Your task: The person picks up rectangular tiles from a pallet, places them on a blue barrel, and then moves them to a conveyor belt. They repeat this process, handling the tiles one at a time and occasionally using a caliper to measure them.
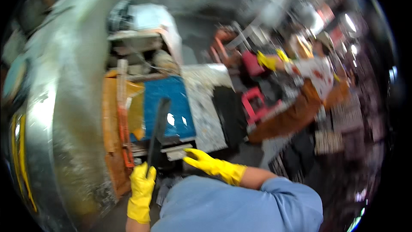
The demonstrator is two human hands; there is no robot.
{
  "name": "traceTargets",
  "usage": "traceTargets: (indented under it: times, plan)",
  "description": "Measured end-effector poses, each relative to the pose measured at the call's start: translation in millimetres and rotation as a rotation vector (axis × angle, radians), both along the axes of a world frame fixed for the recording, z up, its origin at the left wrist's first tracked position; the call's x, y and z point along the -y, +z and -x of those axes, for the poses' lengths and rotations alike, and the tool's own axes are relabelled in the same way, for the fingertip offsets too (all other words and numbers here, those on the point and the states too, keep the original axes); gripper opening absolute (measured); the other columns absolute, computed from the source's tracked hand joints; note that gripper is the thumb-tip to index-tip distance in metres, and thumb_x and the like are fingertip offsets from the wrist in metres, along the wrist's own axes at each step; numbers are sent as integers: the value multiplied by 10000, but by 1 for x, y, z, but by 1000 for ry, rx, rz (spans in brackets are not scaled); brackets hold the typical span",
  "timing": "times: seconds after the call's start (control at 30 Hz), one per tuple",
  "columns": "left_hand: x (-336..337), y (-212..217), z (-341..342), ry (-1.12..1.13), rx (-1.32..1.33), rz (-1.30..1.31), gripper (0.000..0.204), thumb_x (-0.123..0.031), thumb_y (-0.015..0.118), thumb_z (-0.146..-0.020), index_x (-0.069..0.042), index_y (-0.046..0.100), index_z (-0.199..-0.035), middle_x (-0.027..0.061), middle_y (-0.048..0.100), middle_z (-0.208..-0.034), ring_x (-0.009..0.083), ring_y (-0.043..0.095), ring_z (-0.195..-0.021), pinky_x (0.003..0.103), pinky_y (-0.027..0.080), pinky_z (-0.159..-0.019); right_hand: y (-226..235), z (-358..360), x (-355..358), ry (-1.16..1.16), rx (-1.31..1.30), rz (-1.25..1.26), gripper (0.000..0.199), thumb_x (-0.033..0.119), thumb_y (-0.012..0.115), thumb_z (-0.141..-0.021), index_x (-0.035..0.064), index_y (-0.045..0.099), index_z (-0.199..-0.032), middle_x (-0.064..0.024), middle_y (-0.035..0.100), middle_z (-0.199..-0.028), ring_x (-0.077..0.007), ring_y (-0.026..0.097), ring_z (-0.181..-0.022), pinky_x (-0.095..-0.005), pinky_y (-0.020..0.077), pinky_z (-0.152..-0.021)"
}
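Left hand (141, 184), yellow rubber glove, grip clenched around the lower end of a long dark flat blade (159, 129) — looks like a big knife or scraper, too blurred to say which. The blade runs up and slightly right from the grip, its upper end over the blue panel (169, 99).

Right hand (206, 161), also yellow-gloved, reaches in from the right with fingers stretched out flat toward a small pale flat piece (178, 151) just off its fingertips. Grip is released — fingers extended, nothing held. Can't tell whether the fingertips actually touch the piece; motion blur.

Relative to the left grip:
- directly above: the blade, then the blue panel with two bright glare spots
- above and left: orange-brown slab (112, 116) with a red strip (124, 137) along its right edge
- far left: large curved metal drum wall (64, 103), dusty, yellow band low on it
- right: the pale piece and the right hand, near but apart from the left grip
- up and right: grey speckled sheet (206, 111), then a black panel (229, 111) beside it

Blue sleeve (240, 204) of the wearer fills the bottom centre.

Well beyond both hands, upper right: another person (309, 81) in a pale stained top and brown trousers, yellow gloves too, near a pink-red stool (253, 103). Heavily blurred; hands not readable.
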State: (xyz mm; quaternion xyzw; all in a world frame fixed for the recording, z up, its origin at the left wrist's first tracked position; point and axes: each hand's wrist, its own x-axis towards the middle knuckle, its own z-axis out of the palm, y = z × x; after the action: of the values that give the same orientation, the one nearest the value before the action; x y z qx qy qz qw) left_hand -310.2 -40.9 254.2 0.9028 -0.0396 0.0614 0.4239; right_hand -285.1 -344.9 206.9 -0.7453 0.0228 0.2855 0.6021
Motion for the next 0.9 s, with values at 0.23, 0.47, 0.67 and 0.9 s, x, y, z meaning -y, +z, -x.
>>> traceTargets:
  times: [0.23, 0.47, 0.67, 0.9]
  plan:
    - [162, -37, -124, -29, -127, 453, 241, -143, 774, -995, 5, 741, -1183, 69, 741, -1046, 168, 661, -927, 332, 529, -837, -71, -22, 73, 171, 864, 109, 691, 5, 544, -1006, 56, 333, -1662, -289, 321, -1675, -457, 364, -1531, -464, 325, -1268]
    - [284, -119, -125, 14, -343, 391, 331, -208, 778, -1002, 10, 679, -1230, 28, 658, -970, 127, 560, -837, 305, 494, -762, -42, -84, 182, -466, 49, 269, 619, 540, 528, -1086, -50, 714, -1060, -263, 719, -969, -419, 686, -947, -481, 499, -846]
    - [229, -165, -172, -29, -316, -197, 973, -283, 916, -800, 41, 428, -1578, 342, 445, -1595, 466, 429, -1496, 481, 307, -1273, -107, -20, 318, -559, -328, 624, 757, 726, 609, -969, -11, 775, -1026, -181, 767, -924, -348, 719, -890, -445, 515, -802]
    - [218, -227, -195, 76, -636, -693, 1376, -498, 934, -726, -7, 94, -1700, 359, 108, -1727, 508, 137, -1608, 598, 118, -1300, -192, -5, 411, -935, -316, 864, 716, 641, 635, -1011, -57, 769, -1097, -245, 770, -1038, -355, 724, -988, -428, 524, -930]
